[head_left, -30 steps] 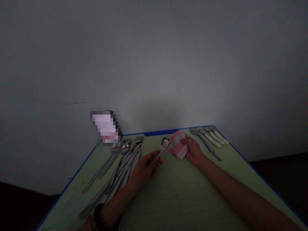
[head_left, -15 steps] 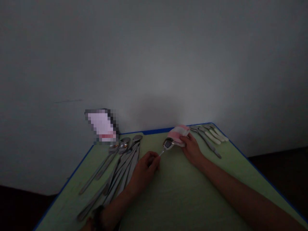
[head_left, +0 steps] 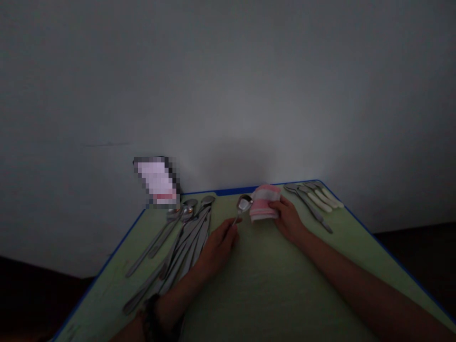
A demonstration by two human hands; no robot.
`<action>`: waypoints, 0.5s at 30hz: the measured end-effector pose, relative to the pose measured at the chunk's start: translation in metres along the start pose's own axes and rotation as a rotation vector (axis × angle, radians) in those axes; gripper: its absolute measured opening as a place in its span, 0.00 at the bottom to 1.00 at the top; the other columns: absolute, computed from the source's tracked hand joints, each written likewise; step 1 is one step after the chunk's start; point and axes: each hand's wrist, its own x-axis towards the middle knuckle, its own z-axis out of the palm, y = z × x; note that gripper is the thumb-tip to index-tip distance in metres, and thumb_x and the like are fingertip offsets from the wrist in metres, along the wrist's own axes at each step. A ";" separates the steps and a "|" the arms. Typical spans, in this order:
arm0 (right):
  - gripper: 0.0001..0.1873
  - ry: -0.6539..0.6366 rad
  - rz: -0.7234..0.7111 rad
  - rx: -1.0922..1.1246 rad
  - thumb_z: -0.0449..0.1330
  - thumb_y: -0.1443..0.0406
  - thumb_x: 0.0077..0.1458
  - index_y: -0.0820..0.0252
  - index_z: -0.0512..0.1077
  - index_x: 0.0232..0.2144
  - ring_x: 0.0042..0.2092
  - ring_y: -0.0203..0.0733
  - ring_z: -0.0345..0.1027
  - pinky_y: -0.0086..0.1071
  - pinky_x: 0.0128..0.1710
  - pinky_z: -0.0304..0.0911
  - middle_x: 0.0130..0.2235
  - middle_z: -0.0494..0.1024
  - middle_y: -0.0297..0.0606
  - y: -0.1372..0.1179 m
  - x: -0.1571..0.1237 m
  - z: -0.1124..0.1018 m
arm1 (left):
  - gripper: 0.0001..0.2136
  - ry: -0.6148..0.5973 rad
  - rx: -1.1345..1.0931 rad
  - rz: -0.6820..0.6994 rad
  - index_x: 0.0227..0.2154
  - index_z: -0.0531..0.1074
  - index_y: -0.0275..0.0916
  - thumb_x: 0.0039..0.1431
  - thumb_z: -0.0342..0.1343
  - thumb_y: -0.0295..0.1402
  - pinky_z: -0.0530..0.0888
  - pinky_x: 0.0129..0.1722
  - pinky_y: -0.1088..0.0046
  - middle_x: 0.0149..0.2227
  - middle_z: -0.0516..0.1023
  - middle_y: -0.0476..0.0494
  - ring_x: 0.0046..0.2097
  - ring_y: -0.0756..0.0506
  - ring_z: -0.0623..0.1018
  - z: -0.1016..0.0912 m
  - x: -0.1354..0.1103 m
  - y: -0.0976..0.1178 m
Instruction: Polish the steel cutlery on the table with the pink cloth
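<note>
A metal spoon (head_left: 244, 203) is held by its handle in my left hand (head_left: 221, 241), its shiny bowl pointing away from me above the table. My right hand (head_left: 289, 219) is closed on a pink-and-white striped cloth (head_left: 265, 203), which hangs just right of the spoon's bowl. Left of my left hand lies a pile of metal cutlery (head_left: 185, 242), with several long handles overlapping. Beyond my right hand, a metal spoon (head_left: 309, 207) lies beside several spoons with white handles (head_left: 322, 202).
The green table (head_left: 285, 285) has a blue edge and stands against a grey wall (head_left: 228, 85). A blurred-out device with a bright screen (head_left: 156, 180) leans at the back left corner. Two long spoons (head_left: 153, 244) lie at the left side.
The cloth has come away from the spoon's bowl and now hangs more spread out beside it. My left hand has turned the spoon more upright. The view has shifted slightly.
</note>
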 end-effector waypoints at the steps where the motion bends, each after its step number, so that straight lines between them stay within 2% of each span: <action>1: 0.13 0.006 0.003 0.000 0.59 0.71 0.36 0.57 0.72 0.31 0.31 0.37 0.65 0.32 0.34 0.59 0.29 0.74 0.30 0.000 0.000 0.000 | 0.18 0.000 0.071 0.016 0.47 0.64 0.35 0.62 0.37 0.39 0.64 0.26 0.76 0.24 0.66 0.51 0.25 0.50 0.67 -0.006 0.002 0.001; 4: 0.13 0.016 0.015 -0.010 0.59 0.71 0.37 0.58 0.72 0.31 0.31 0.37 0.65 0.33 0.34 0.59 0.29 0.74 0.31 0.000 0.000 0.000 | 0.15 0.039 0.462 0.040 0.44 0.65 0.35 0.62 0.37 0.35 0.67 0.31 0.71 0.27 0.73 0.46 0.30 0.47 0.73 -0.030 0.007 0.006; 6: 0.13 0.007 0.017 -0.022 0.60 0.71 0.37 0.58 0.72 0.30 0.31 0.38 0.64 0.33 0.34 0.59 0.29 0.74 0.32 0.001 0.000 -0.001 | 0.15 0.094 0.826 -0.031 0.42 0.66 0.35 0.61 0.38 0.35 0.68 0.31 0.67 0.30 0.75 0.41 0.31 0.43 0.75 -0.044 0.009 0.009; 8: 0.12 -0.001 0.026 -0.039 0.60 0.71 0.37 0.58 0.72 0.30 0.30 0.37 0.64 0.34 0.33 0.59 0.28 0.74 0.32 0.002 0.000 -0.002 | 0.14 0.136 1.082 -0.112 0.43 0.66 0.34 0.61 0.39 0.33 0.68 0.30 0.64 0.32 0.76 0.36 0.32 0.38 0.76 -0.051 0.008 0.012; 10: 0.13 -0.006 0.040 -0.054 0.61 0.70 0.37 0.58 0.73 0.31 0.29 0.37 0.64 0.34 0.33 0.59 0.28 0.74 0.33 0.004 0.000 -0.003 | 0.14 0.124 1.218 -0.141 0.44 0.66 0.32 0.59 0.39 0.28 0.69 0.30 0.63 0.35 0.75 0.33 0.34 0.37 0.77 -0.050 0.005 0.014; 12: 0.14 -0.014 0.048 -0.066 0.61 0.70 0.37 0.58 0.73 0.32 0.29 0.37 0.64 0.34 0.33 0.59 0.29 0.74 0.33 0.005 0.001 -0.004 | 0.15 0.097 1.269 -0.112 0.44 0.66 0.33 0.58 0.38 0.25 0.70 0.30 0.63 0.39 0.74 0.32 0.36 0.36 0.77 -0.045 0.001 0.015; 15: 0.14 -0.026 0.041 -0.082 0.62 0.69 0.37 0.58 0.73 0.32 0.30 0.37 0.64 0.33 0.33 0.59 0.30 0.74 0.33 0.006 0.001 -0.004 | 0.15 0.094 1.289 -0.064 0.43 0.68 0.34 0.58 0.39 0.27 0.71 0.30 0.62 0.42 0.72 0.32 0.38 0.36 0.76 -0.043 0.001 0.014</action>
